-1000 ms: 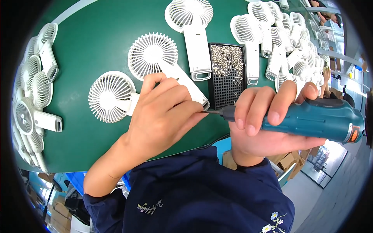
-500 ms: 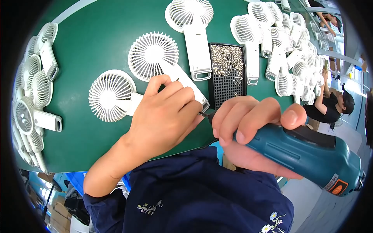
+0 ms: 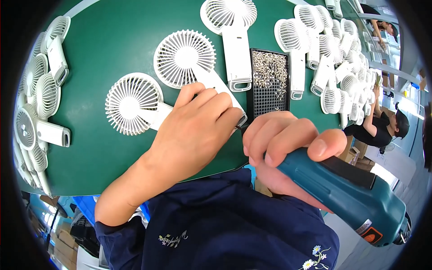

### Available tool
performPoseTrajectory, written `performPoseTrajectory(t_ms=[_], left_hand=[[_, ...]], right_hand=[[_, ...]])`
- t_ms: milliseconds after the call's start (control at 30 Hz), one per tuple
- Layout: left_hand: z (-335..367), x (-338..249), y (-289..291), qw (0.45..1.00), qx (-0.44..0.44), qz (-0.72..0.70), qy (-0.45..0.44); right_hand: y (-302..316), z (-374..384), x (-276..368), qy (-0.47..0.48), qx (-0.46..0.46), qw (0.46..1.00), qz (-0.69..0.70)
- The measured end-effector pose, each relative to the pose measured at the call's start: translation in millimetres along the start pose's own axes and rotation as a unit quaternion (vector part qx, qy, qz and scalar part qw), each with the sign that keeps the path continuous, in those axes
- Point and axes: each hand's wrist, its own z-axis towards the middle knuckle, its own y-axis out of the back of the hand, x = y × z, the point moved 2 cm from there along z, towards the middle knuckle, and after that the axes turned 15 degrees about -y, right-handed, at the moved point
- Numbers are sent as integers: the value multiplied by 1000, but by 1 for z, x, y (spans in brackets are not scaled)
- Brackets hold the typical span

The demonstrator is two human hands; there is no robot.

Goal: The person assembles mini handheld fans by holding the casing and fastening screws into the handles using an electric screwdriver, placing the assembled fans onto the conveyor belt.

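Note:
My left hand [image 3: 191, 123] is closed over the handle of the nearest white handheld fan [image 3: 130, 105]; its fingertips are hidden. That fan lies with its round grille to the left of my wrist. My right hand [image 3: 288, 144] grips a teal electric screwdriver [image 3: 335, 186], its rear end toward the lower right. The dark tip of the screwdriver meets the fingers of my left hand, and the contact point is mostly covered. Just beyond my left knuckles lies a second fan [image 3: 186, 58], its handle partly behind the hand.
A black tray [image 3: 264, 101] of small screws stands beyond my right hand, with another fan [image 3: 236, 54] to its left. Many fans [image 3: 330, 47] crowd the right side, and more [image 3: 47, 94] pile up at the left edge. A person in black [image 3: 382, 128] sits at the far right.
The screwdriver's rear end has swung down and a little left, and my right thumb has shifted with it. The whole view has moved slightly. Both hands keep their hold.

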Motion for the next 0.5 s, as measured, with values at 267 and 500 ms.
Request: performPoseTrajectory(t_ms=[267, 500], left_hand=[[0, -8, 27, 997, -21, -72, 19], [-18, 4, 60, 995, 47, 54, 75]], right_hand=[[-2, 3, 14, 40, -21, 999, -16], [0, 13, -12, -38, 41, 996, 71]])
